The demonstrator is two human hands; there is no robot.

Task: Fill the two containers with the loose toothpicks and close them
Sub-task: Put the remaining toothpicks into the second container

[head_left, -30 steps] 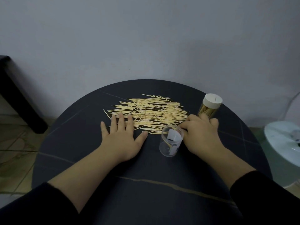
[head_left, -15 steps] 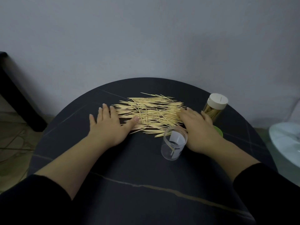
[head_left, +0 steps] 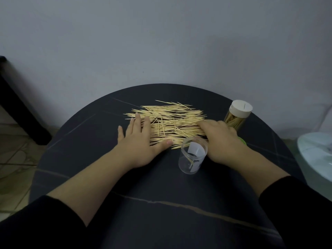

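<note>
A spread of loose toothpicks [head_left: 170, 121] lies on the dark round table [head_left: 161, 203]. My left hand [head_left: 138, 141] lies flat with straight fingers on the pile's left edge. My right hand [head_left: 221, 139] rests palm down on the pile's right edge, fingertips on the toothpicks. An open clear container [head_left: 193, 155] with a white label stands just in front of the pile, between my hands, with one or two toothpicks inside. A second container [head_left: 237, 114] with a white lid, full of toothpicks, stands at the right behind my right hand.
A green lid [head_left: 241, 141] peeks out from under my right hand. A pale round object [head_left: 316, 157] sits off the table at the right. A dark furniture leg [head_left: 19, 112] stands at the left, a grey wall behind.
My left hand slid from the table beside the pile onto its left edge. My right hand stays at the right edge. The open container has not moved.
</note>
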